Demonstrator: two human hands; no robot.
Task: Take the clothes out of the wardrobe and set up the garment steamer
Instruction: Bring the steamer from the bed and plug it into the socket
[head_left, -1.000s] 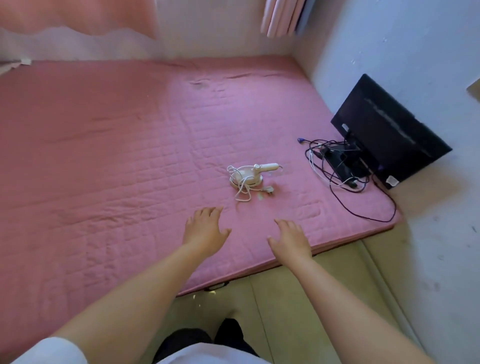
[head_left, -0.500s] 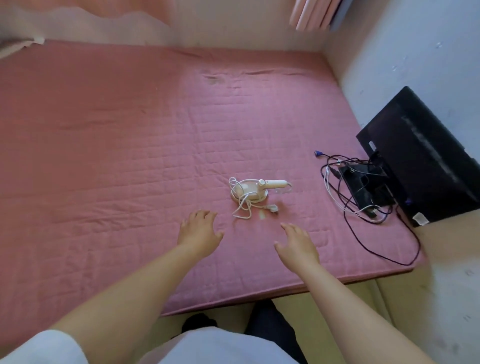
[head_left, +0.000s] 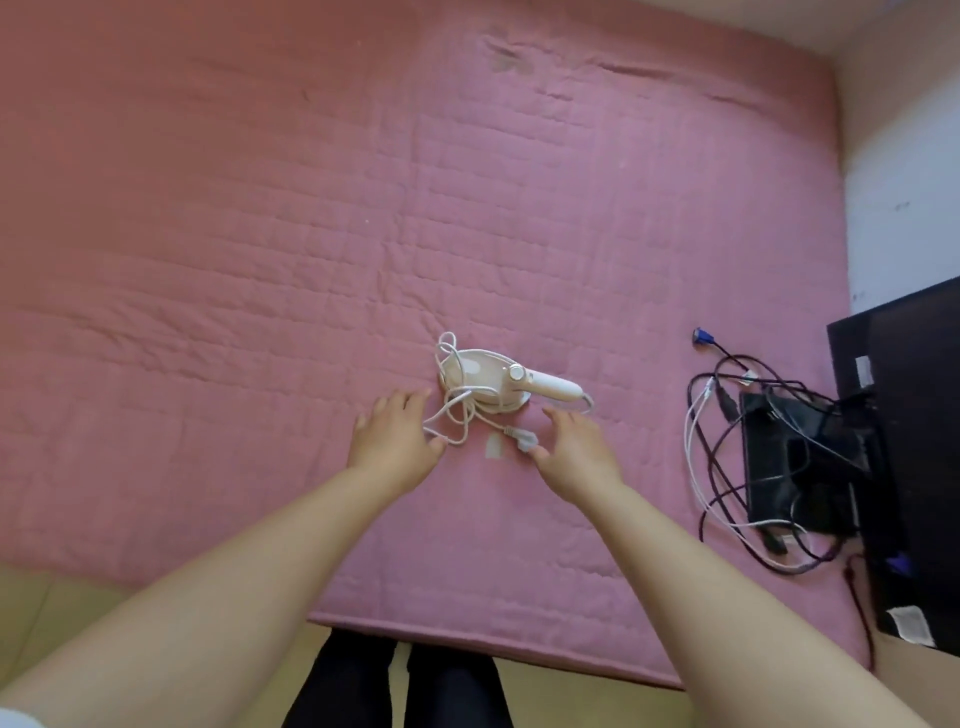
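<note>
A small white garment steamer (head_left: 498, 376) lies on its side on the pink quilted mattress (head_left: 260, 260), handle pointing right. Its white cord (head_left: 457, 415) is looped loosely at its near left, and the plug (head_left: 522, 438) lies just in front. My left hand (head_left: 397, 439) hovers with fingers spread beside the cord loops, thumb close to them. My right hand (head_left: 574, 452) reaches in from the right with straight fingers, its thumb next to the plug and its fingertips just short of the steamer's base. Neither hand holds anything. No clothes or wardrobe are in view.
A black monitor (head_left: 904, 441) leans against the right wall, with a tangle of black and white cables (head_left: 727, 467) on the mattress beside it. The mattress's near edge meets yellowish floor (head_left: 62, 597), where my dark-trousered legs (head_left: 395, 680) stand.
I have stepped up to the mattress and leaned over it. Both hands have moved forward from well short of the steamer to either side of its cord and plug.
</note>
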